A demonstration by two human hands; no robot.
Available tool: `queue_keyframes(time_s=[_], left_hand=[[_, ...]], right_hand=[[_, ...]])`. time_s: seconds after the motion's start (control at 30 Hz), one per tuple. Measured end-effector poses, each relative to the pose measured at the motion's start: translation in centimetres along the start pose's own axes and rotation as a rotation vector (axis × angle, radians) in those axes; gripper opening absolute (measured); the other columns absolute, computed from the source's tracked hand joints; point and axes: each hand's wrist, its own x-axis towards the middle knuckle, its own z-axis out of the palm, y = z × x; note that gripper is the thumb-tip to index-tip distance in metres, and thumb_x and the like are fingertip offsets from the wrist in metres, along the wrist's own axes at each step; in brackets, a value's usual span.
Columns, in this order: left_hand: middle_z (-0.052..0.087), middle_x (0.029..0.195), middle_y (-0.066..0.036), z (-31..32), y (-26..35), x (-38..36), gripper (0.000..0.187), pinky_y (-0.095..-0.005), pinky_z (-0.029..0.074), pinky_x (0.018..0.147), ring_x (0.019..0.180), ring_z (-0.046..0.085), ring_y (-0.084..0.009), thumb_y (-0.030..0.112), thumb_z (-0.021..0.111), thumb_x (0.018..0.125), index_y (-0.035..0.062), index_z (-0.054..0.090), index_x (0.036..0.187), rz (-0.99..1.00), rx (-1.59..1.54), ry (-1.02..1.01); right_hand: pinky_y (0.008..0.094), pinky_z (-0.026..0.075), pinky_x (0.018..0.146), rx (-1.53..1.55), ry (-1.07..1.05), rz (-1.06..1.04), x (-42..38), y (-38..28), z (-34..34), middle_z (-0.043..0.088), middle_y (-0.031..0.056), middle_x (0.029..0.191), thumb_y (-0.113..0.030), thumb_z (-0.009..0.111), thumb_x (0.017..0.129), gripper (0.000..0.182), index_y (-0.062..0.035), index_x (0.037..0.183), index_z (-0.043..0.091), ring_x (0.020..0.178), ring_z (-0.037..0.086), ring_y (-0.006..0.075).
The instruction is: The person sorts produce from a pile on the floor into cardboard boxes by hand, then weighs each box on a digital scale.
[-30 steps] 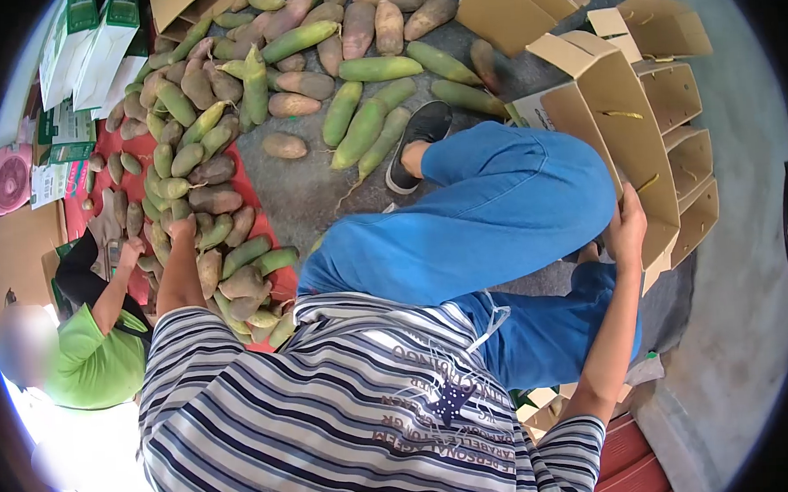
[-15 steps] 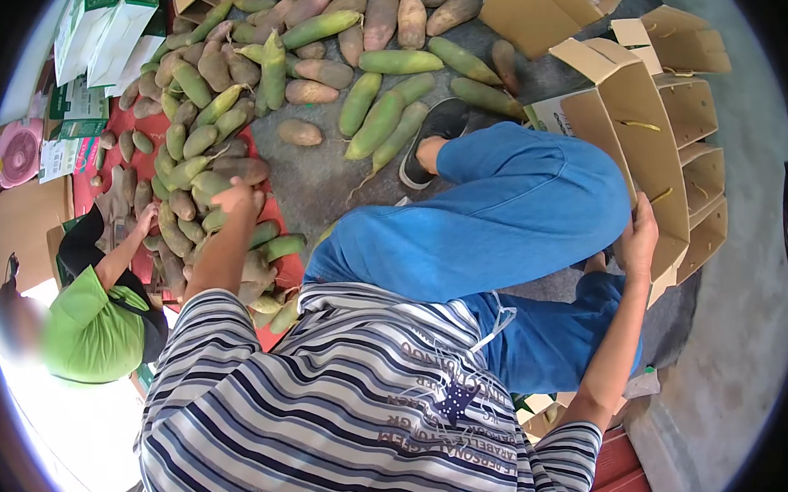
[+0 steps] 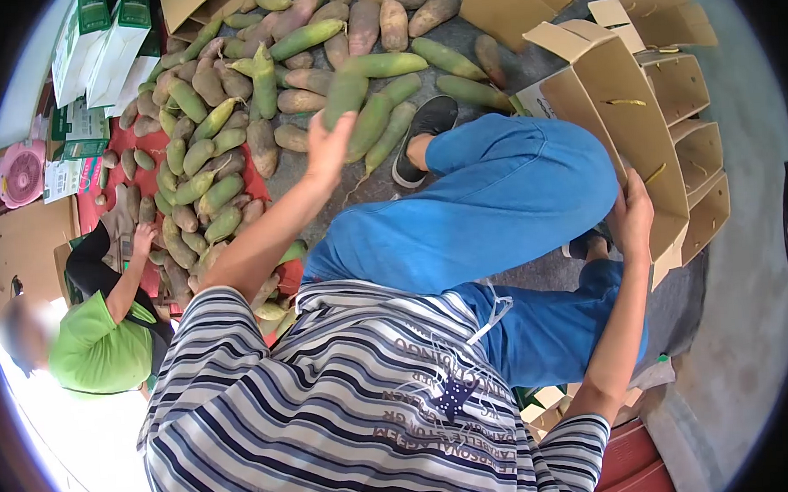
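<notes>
Radish pile (image 3: 200,156) spreads over red mat (image 3: 148,184) & onto grey floor (image 3: 383,188); floor strip btwn mat edge & bent blue-trousered leg (image 3: 481,216). Big open carton (image 3: 611,91) on R side, edge close to knee. Co-worker (image 3: 104,347) on L side, well apart from L hand (image 3: 327,154). R hand (image 3: 636,213) touches carton edge, fingers bent; can't tell if clenched. L fingers grasp near end of green radish (image 3: 346,97), blurred, its far end extending past fingertips.
</notes>
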Motion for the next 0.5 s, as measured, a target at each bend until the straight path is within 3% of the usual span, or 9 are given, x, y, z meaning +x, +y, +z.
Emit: queue_keyframes(time_s=[0.07,0.2,0.33,0.5], left_hand=[[0.059,0.107,-0.013,4.2,2.4,-0.5,0.055,-0.0319,0.045,0.087,0.098,0.057,-0.0211,0.028,0.068,0.079,-0.0030,0.048,0.120,0.291,0.170,-0.147],[0.056,0.117,-0.012,12.4,10.6,-3.0,0.059,-0.0296,0.043,0.092,0.109,0.054,-0.0193,0.024,0.070,0.078,0.0016,0.046,0.127,0.629,0.099,-0.582],[0.056,0.115,-0.019,19.2,16.8,-5.2,0.061,-0.0373,0.046,0.087,0.101,0.058,-0.0309,0.032,0.069,0.074,0.0045,0.048,0.125,0.896,0.298,-0.906],[0.056,0.109,-0.018,20.9,16.3,-5.7,0.059,-0.0389,0.047,0.083,0.093,0.059,-0.0312,0.037,0.067,0.075,0.0043,0.051,0.121,0.898,0.262,-0.771]], right_hand=[[0.0438,0.045,0.074,-0.023,-0.004,-0.014,0.1,0.3,0.0,0.061,0.0207,0.090,-0.021,0.058,0.088,0.022,-0.0030,0.101,0.057,0.086,0.058,0.0390],[0.0441,0.045,0.073,-0.024,0.002,-0.026,0.1,0.3,0.1,0.060,0.0210,0.090,-0.020,0.058,0.088,0.022,-0.0033,0.101,0.057,0.085,0.058,0.0394],[0.0450,0.045,0.073,-0.028,0.023,-0.036,0.0,0.6,0.5,0.060,0.0217,0.090,-0.020,0.058,0.088,0.022,-0.0030,0.101,0.057,0.085,0.058,0.0396],[0.0454,0.044,0.075,-0.037,-0.063,0.030,-0.3,1.0,0.4,0.060,0.0228,0.091,-0.019,0.059,0.087,0.022,-0.0017,0.100,0.057,0.088,0.057,0.0406]])
